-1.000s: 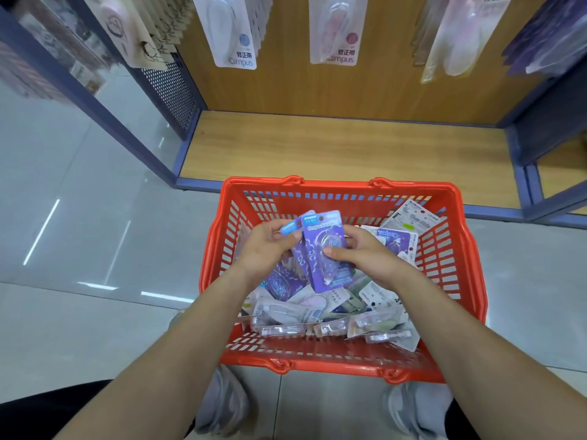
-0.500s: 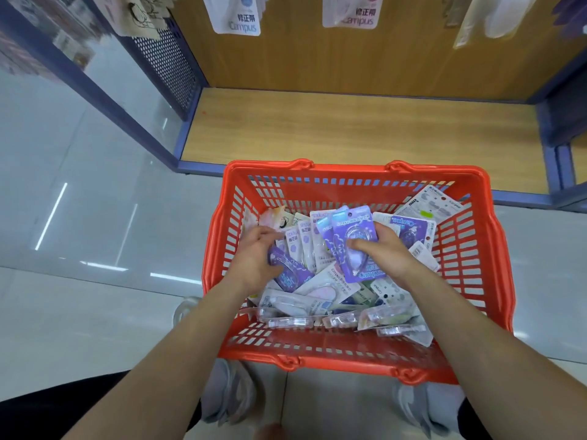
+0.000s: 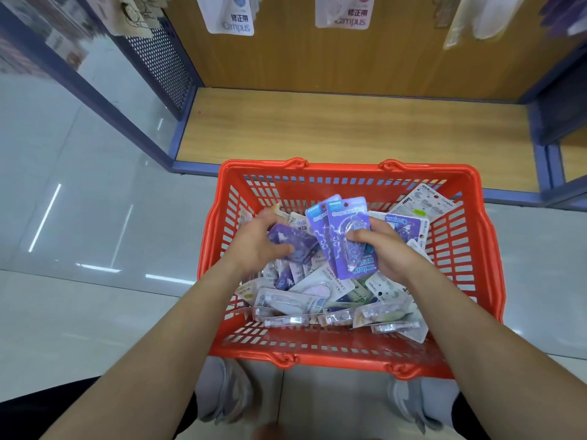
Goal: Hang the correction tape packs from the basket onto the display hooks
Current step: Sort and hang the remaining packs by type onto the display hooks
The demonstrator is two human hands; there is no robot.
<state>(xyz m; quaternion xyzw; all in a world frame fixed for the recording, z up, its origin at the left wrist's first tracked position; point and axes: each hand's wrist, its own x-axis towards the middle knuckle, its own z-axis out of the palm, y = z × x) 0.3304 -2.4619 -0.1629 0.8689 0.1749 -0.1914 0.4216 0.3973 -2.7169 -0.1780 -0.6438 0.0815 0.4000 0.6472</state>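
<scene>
At centre left of the frame, the left hand (image 3: 260,246) curls its fingers round a purple pack (image 3: 293,244) on the pile (image 3: 317,300) inside the red basket (image 3: 349,169). Just right of it, the right hand (image 3: 386,254) pinches fanned packs (image 3: 344,236) upright above the pile, thumb in front. Hung packs (image 3: 232,17) line the top edge.

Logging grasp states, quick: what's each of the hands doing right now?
Left hand: grips a dark purple pack in the basket.
Right hand: holds two purple packs.
</scene>
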